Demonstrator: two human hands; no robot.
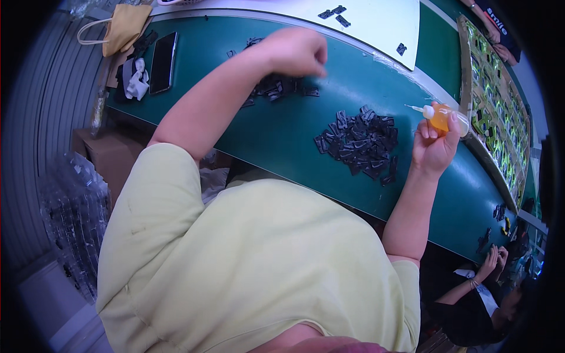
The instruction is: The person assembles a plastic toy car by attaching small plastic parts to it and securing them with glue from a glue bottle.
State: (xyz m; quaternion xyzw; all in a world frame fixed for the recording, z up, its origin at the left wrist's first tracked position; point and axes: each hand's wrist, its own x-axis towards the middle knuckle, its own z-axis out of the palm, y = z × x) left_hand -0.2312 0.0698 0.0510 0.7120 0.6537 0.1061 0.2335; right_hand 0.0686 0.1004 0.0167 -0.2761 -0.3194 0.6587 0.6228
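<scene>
My right hand (436, 141) is wrapped round a small clear squeeze bottle (442, 119) of orange liquid, its thin needle tip pointing left. Below and left of it lies a heap of small black plastic parts (359, 141) on the green table. My left hand (299, 53) is raised over a second group of black parts (276, 89), its fingers curled together. Whatever those fingers may hold is hidden from view. Part of the second group disappears behind my left forearm.
A phone (163, 63) lies at the left, near a yellow bag (126, 28) and a crumpled white tissue (137, 81). Beyond the table runs a white surface (376, 23) with several black parts. A large cardboard tray (465, 65) full of parts stands right. Co-workers' hands (494, 259) show at the right.
</scene>
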